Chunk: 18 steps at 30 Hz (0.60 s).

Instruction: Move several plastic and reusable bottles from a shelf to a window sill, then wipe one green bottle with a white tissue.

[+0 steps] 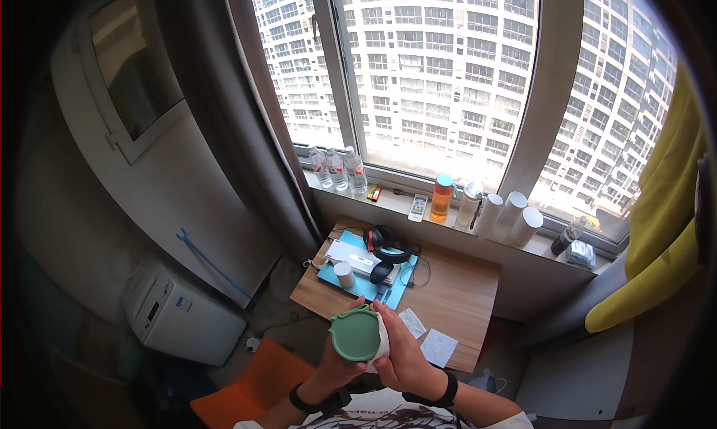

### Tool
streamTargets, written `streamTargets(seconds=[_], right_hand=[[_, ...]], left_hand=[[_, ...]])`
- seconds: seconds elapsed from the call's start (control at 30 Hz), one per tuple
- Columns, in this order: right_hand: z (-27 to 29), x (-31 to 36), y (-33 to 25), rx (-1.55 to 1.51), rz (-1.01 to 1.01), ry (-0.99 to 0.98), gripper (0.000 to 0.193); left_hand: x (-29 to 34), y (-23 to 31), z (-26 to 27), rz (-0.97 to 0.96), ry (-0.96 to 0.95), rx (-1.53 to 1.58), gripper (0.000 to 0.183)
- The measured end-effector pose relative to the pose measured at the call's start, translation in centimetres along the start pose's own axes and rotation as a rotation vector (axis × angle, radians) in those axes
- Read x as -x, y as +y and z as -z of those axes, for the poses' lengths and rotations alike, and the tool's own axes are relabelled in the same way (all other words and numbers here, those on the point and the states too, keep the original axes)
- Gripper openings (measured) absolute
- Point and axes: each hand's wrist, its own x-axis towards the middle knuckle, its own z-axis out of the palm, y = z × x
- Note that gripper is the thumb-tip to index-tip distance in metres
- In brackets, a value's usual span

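Observation:
Close in front of me, over the near edge of the table, I hold a green-lidded cup (355, 335) with its round top facing up. My left hand (334, 365) is closed around its left side and underside. A piece of white tissue (383, 342) lies along the cup's right side, and my right hand (404, 352) presses it there, fingers closed. The cup's body is mostly hidden beneath the lid and my hands. Just past my right hand, two white paper sheets or tissues, a farther one (411, 323) and a nearer one (439, 348), lie on the wooden table (463, 283).
On the table are headphones (387, 244), a blue folder-like item (326, 274) and a white cup (343, 273). Along the windowsill stand water bottles (336, 169), an orange bottle (441, 200) and white canisters (526, 226). An orange chair (258, 380) is left; a white appliance (187, 313) stands beyond.

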Motion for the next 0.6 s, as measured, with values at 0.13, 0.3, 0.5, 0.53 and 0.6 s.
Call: streamTargets(seconds=[0.13,0.3,0.5,0.53,0.6], right_hand=[[-3.9,-0.7,0.4,0.138,0.029,-0.039,0.065],[-8.7,-1.1,0.5,0.262,-0.071,-0.096,0.066],[-12.2,-4.0,-1.9,0.181,-0.179,-0.011,0.067],[-12.2,-4.3,-2.1,0.222,-0.157,-0.009,0.069],[-12.8,-5.1,-3.1,0.193,-0.163,0.02,0.071]], left_hand=[[0.2,1.2,3.7,-0.03,0.027,0.192,0.113],[0.1,3.5,7.8,-0.115,0.031,0.173,0.112],[1.3,4.4,11.7,-0.035,-0.104,0.142,0.115],[1.3,4.5,12.1,-0.009,-0.14,0.158,0.115],[1.3,4.4,12.7,0.017,-0.184,0.165,0.115]])
